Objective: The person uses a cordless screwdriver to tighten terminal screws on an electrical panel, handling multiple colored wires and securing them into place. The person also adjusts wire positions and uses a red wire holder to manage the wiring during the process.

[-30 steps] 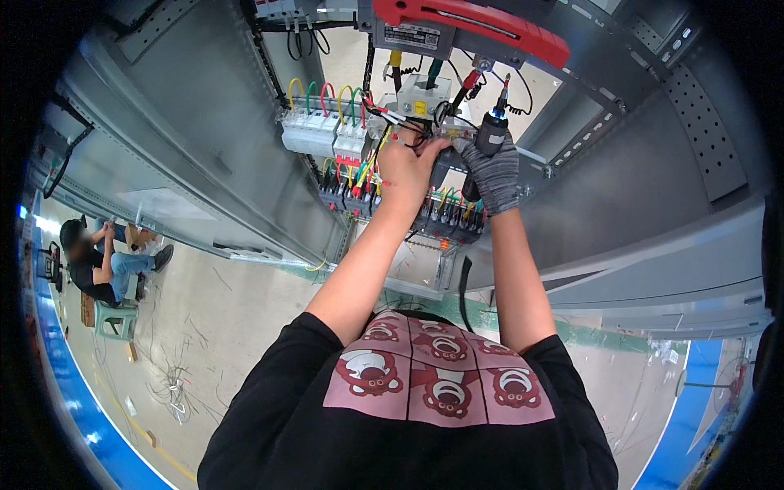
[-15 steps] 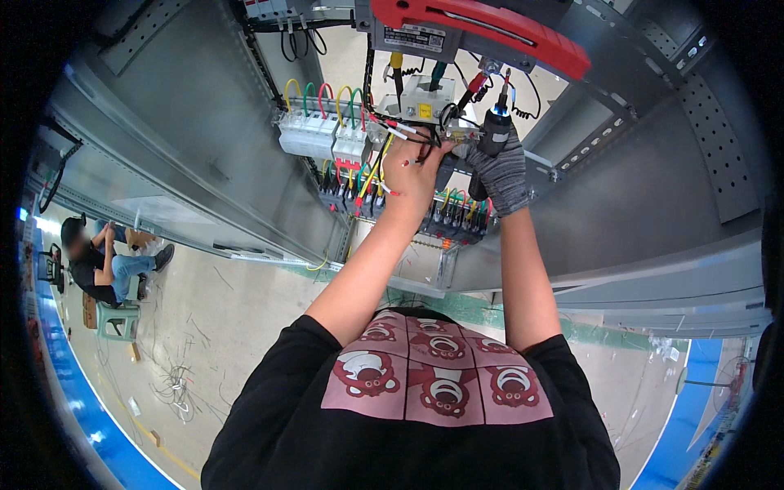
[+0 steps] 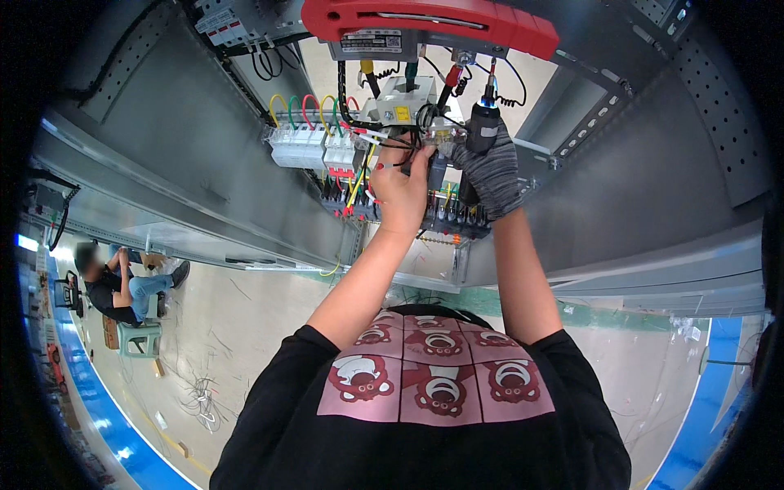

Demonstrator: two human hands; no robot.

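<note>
My bare left hand (image 3: 400, 192) is inside a metal cabinet, its fingers pinched together on thin black wires (image 3: 412, 145) beside a white-grey block (image 3: 406, 102) with a yellow label. Part of those fingertips is hidden by the wires. Wearing a grey knit glove, my right hand (image 3: 496, 178) is wrapped round a black power screwdriver (image 3: 483, 131). The screwdriver stands upright, its bit pointing up and a bluish light glowing at its nose. A small clear plastic-covered terminal piece (image 3: 445, 135) lies between the two hands, close to the gloved fingertips.
A grey switch unit with a red handle (image 3: 457, 24) spans the top. White breakers (image 3: 302, 147) with coloured wires sit left of my hands; a dark terminal row (image 3: 449, 214) is below. Perforated metal walls flank both sides. A seated person (image 3: 118, 286) works at far left, near loose wire scraps (image 3: 202, 400).
The whole view has shifted, so the cabinet parts sit further left in the picture. My left hand's fingers have shifted slightly on the wires; the right hand still grips the screwdriver.
</note>
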